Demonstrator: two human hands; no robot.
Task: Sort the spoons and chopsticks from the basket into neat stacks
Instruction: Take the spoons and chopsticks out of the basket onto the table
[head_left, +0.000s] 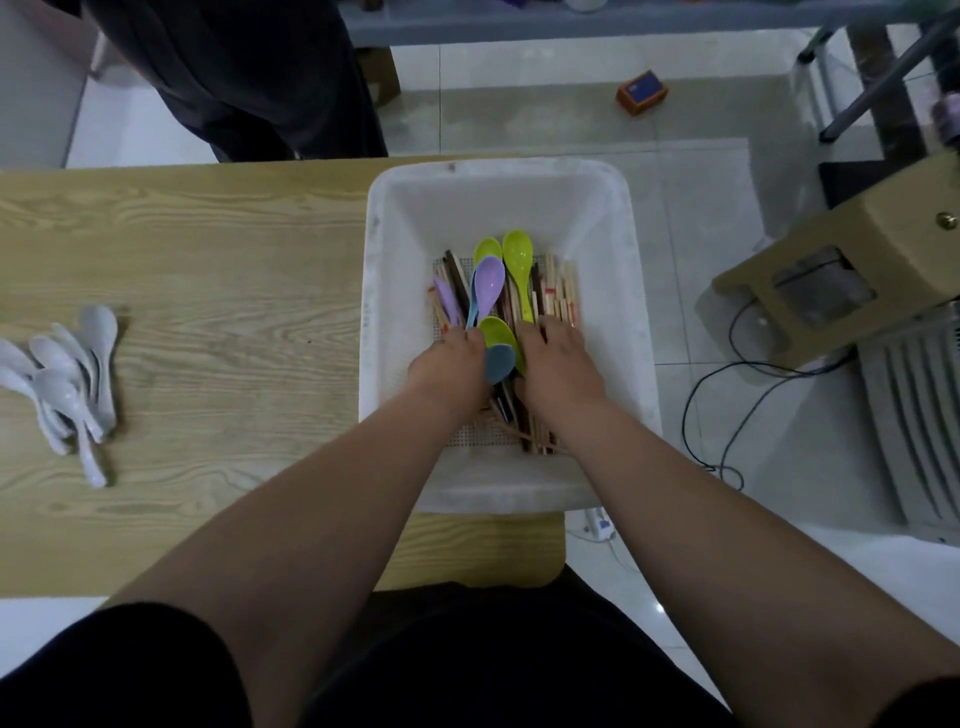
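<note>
Down in the pile, the left fingers bend with their tips buried among the cutlery, right at the handle end of a purple spoon; whether they pinch anything cannot be told. The right fingers lie close together, bent down onto the chopsticks, and their grip cannot be told either. The left hand and right hand sit side by side, knuckles up, with a narrow gap between them. In that gap lie a green spoon and, overlapping its near end, a grey-blue spoon, both touching the hands' inner edges. Beyond the fingertips, two more green spoons point toward the far wall, and a second purple spoon lies to the left on the chopsticks. All of this rests on the floor of the white basket, which sits at the right end of the tabletop, its right side hanging past the edge. Well apart, near the tabletop's left edge, white spoons lie in a loose overlapping heap, handles toward the near edge.
</note>
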